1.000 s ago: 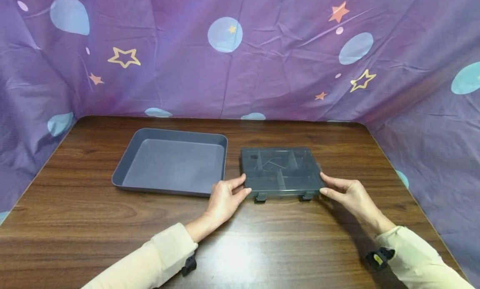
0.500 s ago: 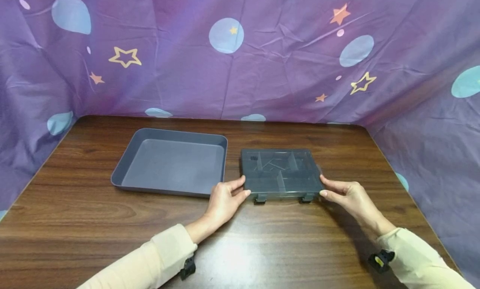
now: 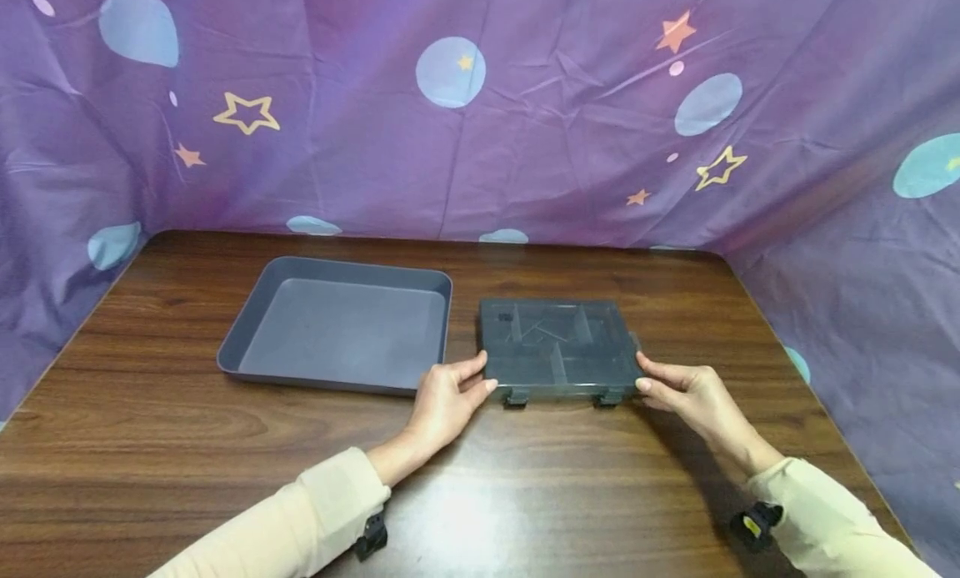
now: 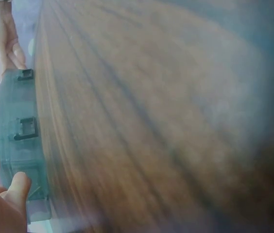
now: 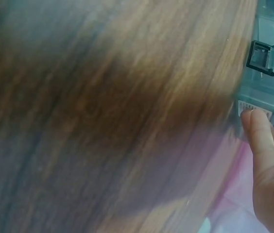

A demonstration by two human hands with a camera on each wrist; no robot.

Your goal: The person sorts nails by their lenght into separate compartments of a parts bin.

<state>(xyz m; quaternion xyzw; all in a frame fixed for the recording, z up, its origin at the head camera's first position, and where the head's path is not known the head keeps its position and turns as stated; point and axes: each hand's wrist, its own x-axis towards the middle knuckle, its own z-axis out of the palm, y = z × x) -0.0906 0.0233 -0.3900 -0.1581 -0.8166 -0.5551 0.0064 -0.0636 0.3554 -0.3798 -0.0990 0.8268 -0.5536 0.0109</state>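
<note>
A dark translucent compartment box [image 3: 551, 349] with a closed lid is on the table, right of the middle in the head view. Dividers and a few thin straight pieces show through the lid. Two dark latches [image 4: 26, 128] are on its near side. My left hand [image 3: 442, 407] grips the left near corner, thumb at the front, fingers on the side. At the right near corner my right hand [image 3: 705, 407] pinches the box between thumb and fingers. A white label [image 5: 254, 108] shows beside the right fingertips in the right wrist view. The box's underside is hidden.
A grey rectangular tray [image 3: 341, 332] with nothing in it stands left of the box, its near right corner close behind my left hand. Brown wood-grain table [image 3: 225, 444] lies under everything. A purple curtain [image 3: 562, 144] with stars and planets encloses the back and sides.
The box and both hands have come very slightly nearer to me. Both hands keep the same hold. The whole head view has shifted a little.
</note>
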